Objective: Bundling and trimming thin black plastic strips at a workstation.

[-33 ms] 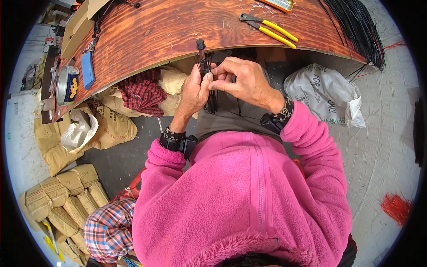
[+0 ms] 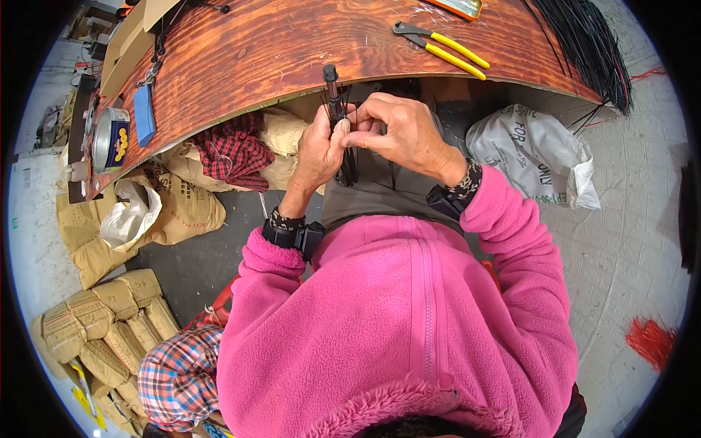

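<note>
My left hand [image 2: 320,150] is wrapped around a black umbrella frame [image 2: 333,86], a slim shaft with thin ribs along it. It stands roughly upright over my lap. Its dark capped end rises above my fingers, against the table edge in view, and the bundled ribs come out below my palm. Close against the left thumb, my right hand [image 2: 405,135] has thumb and forefinger pinched together beside the ribs. Whatever sits in that pinch is too small or hidden to make out.
Yellow-handled pliers [image 2: 456,57] lie on the reddish wooden table [image 2: 292,55]. Bundled black rods [image 2: 595,51] hang over its right corner. A round tin [image 2: 111,139] and a blue block [image 2: 144,117] are at the left edge. A white sack [image 2: 522,150] rests on the floor at right.
</note>
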### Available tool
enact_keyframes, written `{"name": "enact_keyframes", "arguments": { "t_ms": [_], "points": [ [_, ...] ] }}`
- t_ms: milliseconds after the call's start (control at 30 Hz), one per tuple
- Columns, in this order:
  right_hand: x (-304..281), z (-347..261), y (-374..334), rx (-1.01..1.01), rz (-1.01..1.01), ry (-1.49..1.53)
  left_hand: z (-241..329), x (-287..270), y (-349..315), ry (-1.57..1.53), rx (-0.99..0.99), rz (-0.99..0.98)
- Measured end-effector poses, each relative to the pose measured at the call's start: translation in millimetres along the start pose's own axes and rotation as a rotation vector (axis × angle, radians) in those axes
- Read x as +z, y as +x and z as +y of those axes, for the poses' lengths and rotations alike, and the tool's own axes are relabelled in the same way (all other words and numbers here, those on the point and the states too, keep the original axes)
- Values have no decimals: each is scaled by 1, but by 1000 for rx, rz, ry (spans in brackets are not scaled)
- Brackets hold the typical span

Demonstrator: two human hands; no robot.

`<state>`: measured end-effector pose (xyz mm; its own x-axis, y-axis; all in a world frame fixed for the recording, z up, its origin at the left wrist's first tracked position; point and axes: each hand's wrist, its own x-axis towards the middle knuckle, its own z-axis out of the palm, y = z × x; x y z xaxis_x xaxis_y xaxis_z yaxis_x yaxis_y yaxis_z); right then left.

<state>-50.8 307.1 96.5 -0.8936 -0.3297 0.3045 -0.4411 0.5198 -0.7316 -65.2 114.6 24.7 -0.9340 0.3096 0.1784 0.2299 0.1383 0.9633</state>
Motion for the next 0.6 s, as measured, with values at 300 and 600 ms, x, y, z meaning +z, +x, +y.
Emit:
{"name": "enact_keyframes", "arguments": {
  "t_ms": [300, 600],
  "points": [
    [5, 11, -1, 76, 20, 135, 17, -3, 1, 64, 54, -29],
    [0, 16, 6, 227, -110, 457, 16, -8, -2, 74, 105, -110]
  ]
}}
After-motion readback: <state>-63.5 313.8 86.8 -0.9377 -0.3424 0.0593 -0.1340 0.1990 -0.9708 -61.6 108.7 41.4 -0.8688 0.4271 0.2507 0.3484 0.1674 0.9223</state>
